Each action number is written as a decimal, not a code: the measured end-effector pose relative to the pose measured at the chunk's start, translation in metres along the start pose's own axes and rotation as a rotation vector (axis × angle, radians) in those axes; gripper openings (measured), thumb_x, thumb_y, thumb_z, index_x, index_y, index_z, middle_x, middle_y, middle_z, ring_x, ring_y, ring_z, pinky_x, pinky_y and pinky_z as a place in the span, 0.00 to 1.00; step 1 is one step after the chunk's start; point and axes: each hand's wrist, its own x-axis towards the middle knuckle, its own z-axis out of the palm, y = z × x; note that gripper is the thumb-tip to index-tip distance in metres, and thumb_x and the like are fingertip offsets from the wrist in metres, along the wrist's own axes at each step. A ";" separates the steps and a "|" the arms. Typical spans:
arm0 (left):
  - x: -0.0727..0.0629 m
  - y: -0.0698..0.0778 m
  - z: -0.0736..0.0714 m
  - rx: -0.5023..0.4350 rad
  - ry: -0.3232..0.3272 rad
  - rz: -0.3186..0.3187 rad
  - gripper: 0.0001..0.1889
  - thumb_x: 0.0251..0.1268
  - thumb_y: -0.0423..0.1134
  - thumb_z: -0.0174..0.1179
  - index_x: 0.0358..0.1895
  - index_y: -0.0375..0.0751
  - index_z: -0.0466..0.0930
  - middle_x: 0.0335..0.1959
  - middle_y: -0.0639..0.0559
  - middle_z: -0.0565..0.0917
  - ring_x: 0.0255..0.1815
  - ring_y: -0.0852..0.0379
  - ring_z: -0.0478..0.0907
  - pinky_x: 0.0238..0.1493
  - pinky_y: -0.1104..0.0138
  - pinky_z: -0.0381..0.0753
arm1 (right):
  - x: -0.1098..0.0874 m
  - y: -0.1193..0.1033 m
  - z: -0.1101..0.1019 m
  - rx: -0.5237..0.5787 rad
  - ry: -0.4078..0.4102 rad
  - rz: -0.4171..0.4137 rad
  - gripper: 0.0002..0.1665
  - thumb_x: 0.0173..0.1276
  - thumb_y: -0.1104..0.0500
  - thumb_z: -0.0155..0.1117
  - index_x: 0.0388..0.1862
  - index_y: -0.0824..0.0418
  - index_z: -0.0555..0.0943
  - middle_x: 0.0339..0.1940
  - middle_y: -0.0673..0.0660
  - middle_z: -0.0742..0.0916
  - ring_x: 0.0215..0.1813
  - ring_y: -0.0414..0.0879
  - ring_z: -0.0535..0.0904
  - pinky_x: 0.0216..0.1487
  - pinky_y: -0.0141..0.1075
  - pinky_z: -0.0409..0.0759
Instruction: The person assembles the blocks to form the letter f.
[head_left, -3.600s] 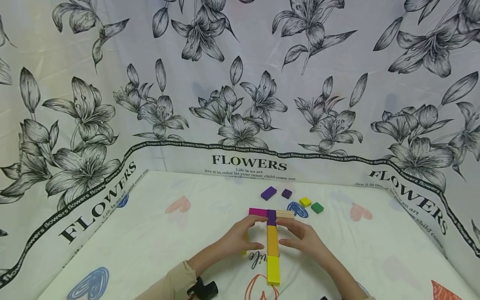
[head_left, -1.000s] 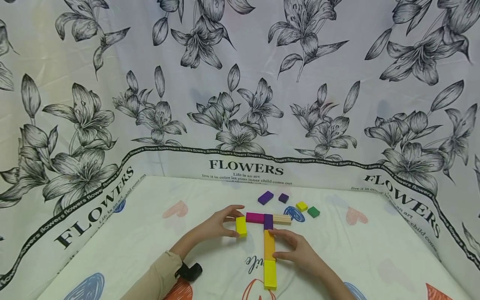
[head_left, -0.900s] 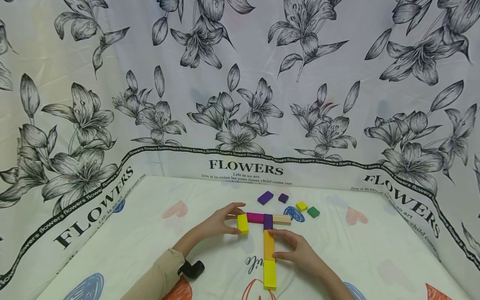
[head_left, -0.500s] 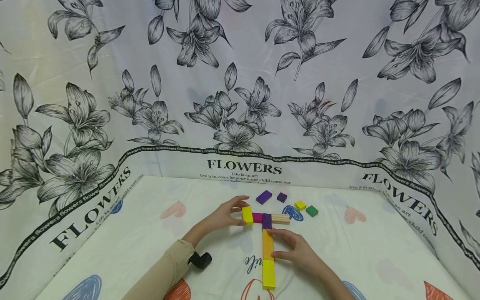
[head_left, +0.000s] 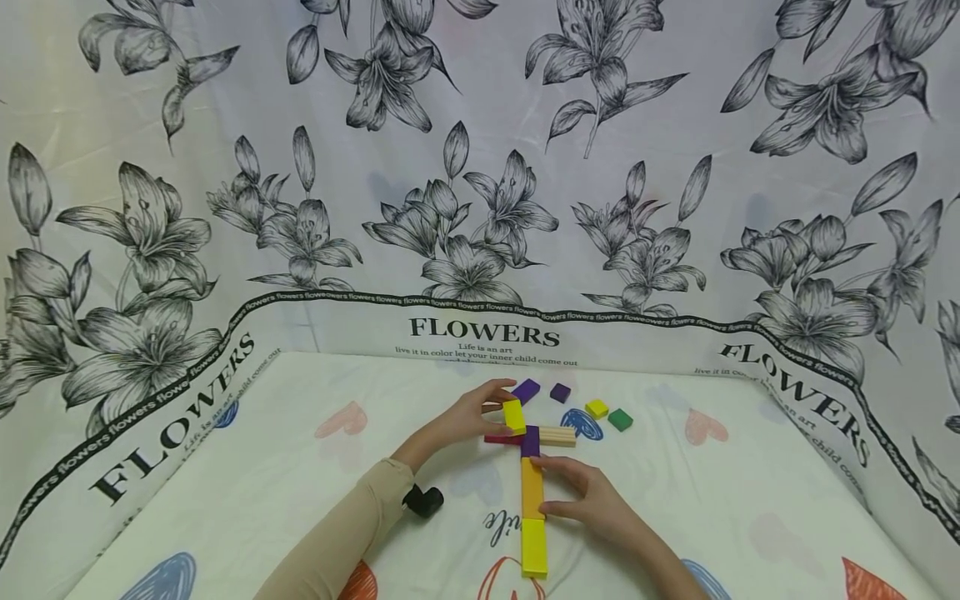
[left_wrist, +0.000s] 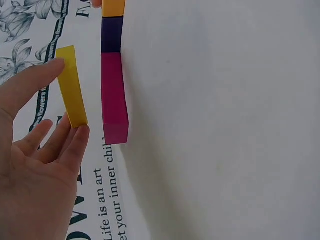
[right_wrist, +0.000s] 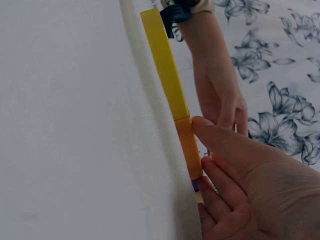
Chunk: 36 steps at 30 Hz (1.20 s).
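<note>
My left hand [head_left: 459, 417] pinches a yellow block [head_left: 513, 416] by its ends, between thumb and fingertips. In the head view that block covers part of a magenta block [head_left: 495, 439]; the left wrist view shows a gap between the held yellow block [left_wrist: 73, 87] and the magenta block [left_wrist: 114, 95]. A purple block [head_left: 530, 442] joins the magenta one to pale wooden pieces [head_left: 557, 437], forming a crossbar. Below it, an orange block [head_left: 532, 487] and another yellow block [head_left: 534, 548] make a stem. My right hand [head_left: 596, 500] rests thumb and fingertips along the orange block's right side.
Behind the crossbar lie a loose purple block [head_left: 527, 390], a small dark purple block [head_left: 560, 392], a small yellow block [head_left: 596, 408] and a green block [head_left: 620, 419]. A white cloth with printed hearts [head_left: 341, 419] covers the surface. A flower-printed curtain [head_left: 480, 200] stands behind.
My left hand has taken hold of the yellow block left of the stem and carried it away from me and rightward, over the magenta block. My right hand has moved onto the orange block's side.
</note>
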 end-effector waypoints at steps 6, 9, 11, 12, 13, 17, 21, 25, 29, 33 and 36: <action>0.011 0.003 0.004 0.020 -0.007 0.000 0.41 0.57 0.35 0.70 0.73 0.44 0.58 0.63 0.46 0.77 0.68 0.47 0.71 0.72 0.55 0.70 | -0.001 -0.002 0.000 0.016 -0.003 -0.013 0.34 0.59 0.50 0.74 0.65 0.48 0.76 0.67 0.49 0.79 0.75 0.53 0.67 0.76 0.53 0.60; 0.017 0.004 0.006 0.032 -0.003 -0.006 0.41 0.57 0.34 0.70 0.73 0.44 0.59 0.63 0.47 0.77 0.68 0.47 0.71 0.72 0.55 0.71 | -0.001 -0.003 -0.001 0.021 -0.008 -0.020 0.34 0.59 0.51 0.74 0.65 0.49 0.75 0.68 0.50 0.79 0.75 0.53 0.66 0.76 0.53 0.59; 0.020 0.004 0.008 0.036 -0.004 -0.011 0.41 0.57 0.35 0.70 0.73 0.46 0.59 0.63 0.47 0.77 0.68 0.48 0.71 0.72 0.55 0.71 | -0.001 -0.003 -0.001 0.019 -0.010 -0.026 0.34 0.58 0.51 0.74 0.65 0.49 0.76 0.68 0.50 0.79 0.75 0.53 0.66 0.76 0.52 0.59; 0.022 0.005 0.008 0.035 -0.006 -0.014 0.41 0.57 0.35 0.70 0.73 0.46 0.59 0.63 0.47 0.77 0.68 0.48 0.71 0.72 0.55 0.71 | -0.001 -0.003 -0.001 0.019 -0.010 -0.028 0.34 0.58 0.51 0.74 0.65 0.49 0.76 0.67 0.50 0.79 0.75 0.53 0.67 0.76 0.51 0.59; 0.024 0.005 0.009 0.035 -0.009 -0.016 0.41 0.57 0.35 0.70 0.73 0.46 0.59 0.63 0.47 0.77 0.68 0.48 0.72 0.72 0.55 0.70 | -0.001 -0.003 -0.001 0.018 -0.010 -0.029 0.34 0.58 0.51 0.74 0.64 0.49 0.76 0.67 0.49 0.79 0.75 0.52 0.67 0.76 0.51 0.59; 0.032 0.004 0.011 0.042 -0.021 -0.032 0.41 0.56 0.36 0.71 0.73 0.49 0.60 0.63 0.49 0.77 0.67 0.49 0.72 0.72 0.57 0.71 | -0.001 -0.002 -0.001 0.012 -0.008 -0.035 0.34 0.58 0.51 0.75 0.64 0.49 0.76 0.67 0.48 0.79 0.74 0.51 0.67 0.76 0.50 0.60; 0.038 0.000 0.011 0.032 -0.039 -0.028 0.42 0.56 0.37 0.72 0.73 0.46 0.59 0.65 0.48 0.76 0.68 0.48 0.71 0.72 0.58 0.71 | 0.000 -0.002 0.000 0.010 -0.007 -0.031 0.34 0.58 0.51 0.74 0.64 0.49 0.76 0.67 0.49 0.80 0.74 0.52 0.67 0.76 0.52 0.60; 0.043 -0.004 0.012 0.005 -0.061 -0.018 0.42 0.56 0.38 0.71 0.73 0.44 0.59 0.67 0.45 0.74 0.70 0.47 0.70 0.72 0.57 0.70 | 0.000 -0.002 0.000 0.009 -0.010 -0.030 0.34 0.58 0.51 0.74 0.64 0.49 0.76 0.67 0.49 0.80 0.74 0.53 0.67 0.76 0.54 0.60; 0.045 -0.006 0.014 0.001 -0.069 -0.025 0.42 0.56 0.39 0.71 0.73 0.45 0.59 0.67 0.46 0.74 0.69 0.49 0.70 0.72 0.57 0.70 | 0.001 -0.002 0.000 0.012 -0.010 -0.026 0.34 0.58 0.51 0.74 0.64 0.49 0.76 0.67 0.49 0.80 0.74 0.52 0.67 0.76 0.53 0.60; 0.047 -0.007 0.015 0.009 -0.074 -0.024 0.42 0.56 0.39 0.71 0.73 0.44 0.59 0.66 0.47 0.75 0.69 0.49 0.71 0.72 0.58 0.71 | 0.000 -0.002 -0.001 0.014 -0.012 -0.025 0.34 0.58 0.52 0.74 0.65 0.49 0.76 0.67 0.49 0.80 0.74 0.52 0.67 0.76 0.53 0.61; 0.049 -0.007 0.015 0.015 -0.078 -0.019 0.42 0.56 0.39 0.71 0.73 0.43 0.59 0.66 0.46 0.75 0.68 0.49 0.71 0.71 0.59 0.71 | 0.000 -0.002 -0.001 0.016 -0.013 -0.028 0.34 0.58 0.51 0.74 0.65 0.49 0.76 0.67 0.49 0.80 0.74 0.52 0.67 0.76 0.53 0.62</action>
